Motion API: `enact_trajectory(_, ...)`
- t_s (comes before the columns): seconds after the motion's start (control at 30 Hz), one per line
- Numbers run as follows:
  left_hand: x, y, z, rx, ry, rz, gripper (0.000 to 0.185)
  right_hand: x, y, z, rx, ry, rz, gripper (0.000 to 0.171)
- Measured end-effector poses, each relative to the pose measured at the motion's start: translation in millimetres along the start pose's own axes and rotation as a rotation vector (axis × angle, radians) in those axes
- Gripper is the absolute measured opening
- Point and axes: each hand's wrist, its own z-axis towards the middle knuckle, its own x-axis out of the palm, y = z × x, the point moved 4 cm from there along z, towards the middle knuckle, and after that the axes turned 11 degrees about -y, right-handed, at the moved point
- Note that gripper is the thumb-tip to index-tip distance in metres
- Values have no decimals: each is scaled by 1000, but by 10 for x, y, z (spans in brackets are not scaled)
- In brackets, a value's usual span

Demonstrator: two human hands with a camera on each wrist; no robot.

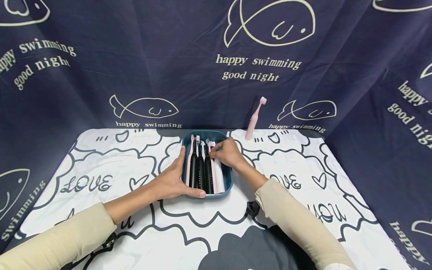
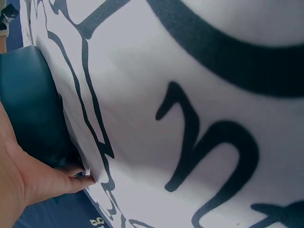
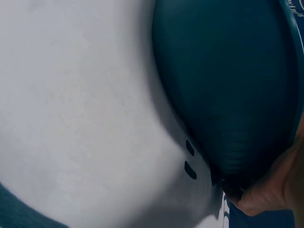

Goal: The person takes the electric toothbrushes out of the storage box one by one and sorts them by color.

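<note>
A teal plastic bin (image 1: 227,180) holds several electric toothbrushes lying side by side. Among them are black toothbrushes (image 1: 194,168), a pink toothbrush (image 1: 188,168) at the left and a white toothbrush (image 1: 219,178) at the right. My left hand (image 1: 170,180) grips the bin's near left corner, fingers along the side wall and thumb at the front rim. In the left wrist view its fingertips reach low on the teal wall. My right hand (image 1: 227,152) reaches over the right rim and pinches a second pink toothbrush (image 1: 213,174) near its neck; the fingertips partly hide it.
Another pink electric toothbrush (image 1: 252,125) stands upright at the back of the table, right of the bin. A white cloth (image 1: 111,165) with black cartoon outlines covers the table. Dark blue fish-print curtains (image 1: 189,56) hang behind and at both sides.
</note>
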Motion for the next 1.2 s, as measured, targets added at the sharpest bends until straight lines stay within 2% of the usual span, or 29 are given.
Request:
enact_trajectory(0.23,7,23,-8,1,-11,-16,174,65,-16,18,-30,15,-48,4)
enact_trajectory(0.43,8,27,-9,-1,-20,-16,175,60,-29,-14,62,29,-14,4)
enact_trajectory(0.57,8,26,-9,-7,-15,-25,175,34,3,-27,79,15,7,4)
enact_trajectory(0.7,19,38,-8,-25,-3,-30,175,-31,75,-71,96,4,24,5)
enact_trajectory(0.93,23,35,-1,-17,4,-34,174,-439,563,-381,238,15,126,20)
enact_trajectory(1.2,18,16,-1,-13,0,-41,173,-529,564,-393,262,-14,189,22)
